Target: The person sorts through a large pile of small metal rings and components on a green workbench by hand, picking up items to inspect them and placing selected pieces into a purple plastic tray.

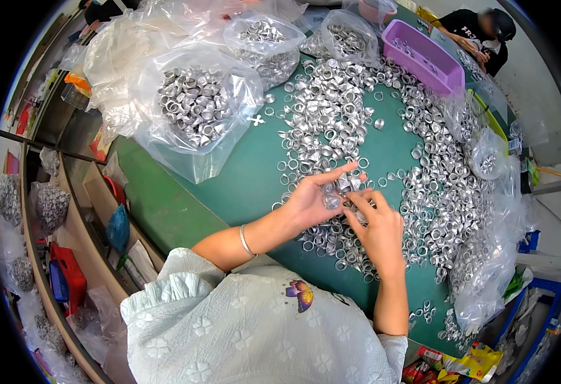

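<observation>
Both hands met over green worktop (229, 185). Left hand (312, 201) pinched small stack of silver metal rings (343, 185); right hand (378, 227) fingers narrowed on same stack. Loose ring pile (434, 185) underneath; one slip, probably whole stack scattered back in.

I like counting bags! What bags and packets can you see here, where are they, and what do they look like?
Big clear bag: left of the green table, full of silver rings.
Two smaller clear bags: far edge, same rings.
Yellow-red snack packet: bottom right, crumpled.
</observation>
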Demonstrator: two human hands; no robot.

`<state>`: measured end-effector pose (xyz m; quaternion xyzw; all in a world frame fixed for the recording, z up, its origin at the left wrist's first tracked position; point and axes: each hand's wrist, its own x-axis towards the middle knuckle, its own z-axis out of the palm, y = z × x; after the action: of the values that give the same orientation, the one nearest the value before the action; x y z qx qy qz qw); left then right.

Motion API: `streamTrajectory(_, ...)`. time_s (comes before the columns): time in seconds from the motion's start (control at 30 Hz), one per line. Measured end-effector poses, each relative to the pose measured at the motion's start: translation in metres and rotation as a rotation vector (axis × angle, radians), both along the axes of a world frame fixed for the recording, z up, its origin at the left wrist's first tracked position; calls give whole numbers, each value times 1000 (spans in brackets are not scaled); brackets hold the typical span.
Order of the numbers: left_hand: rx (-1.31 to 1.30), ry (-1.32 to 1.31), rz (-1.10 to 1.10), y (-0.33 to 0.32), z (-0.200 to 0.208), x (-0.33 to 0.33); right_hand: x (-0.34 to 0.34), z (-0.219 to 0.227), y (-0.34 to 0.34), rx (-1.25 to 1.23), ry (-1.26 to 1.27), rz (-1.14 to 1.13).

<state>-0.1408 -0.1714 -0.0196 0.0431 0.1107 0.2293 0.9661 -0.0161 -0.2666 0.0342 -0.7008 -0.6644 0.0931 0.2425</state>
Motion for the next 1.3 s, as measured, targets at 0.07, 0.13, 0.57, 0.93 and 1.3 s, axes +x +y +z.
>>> streamTrajectory(0.07,5,19,-23,0,1,0,-3,2,1,-2,-119,14)
streamTrajectory(0.13,0,31,-30,-1,2,2,-1,2,1,-4,-123,17)
streamTrajectory(0.57,-122,81,-159,-18,-12,1,8,3,-1,240,495,-134)
streamTrajectory(0.93,-166,50,99,-27,-14,-5,-40,-28,13,196,-48,63)
streamTrajectory(1.3,-77,41,808,86,30,-104,-27,-28,0,106,405,74)
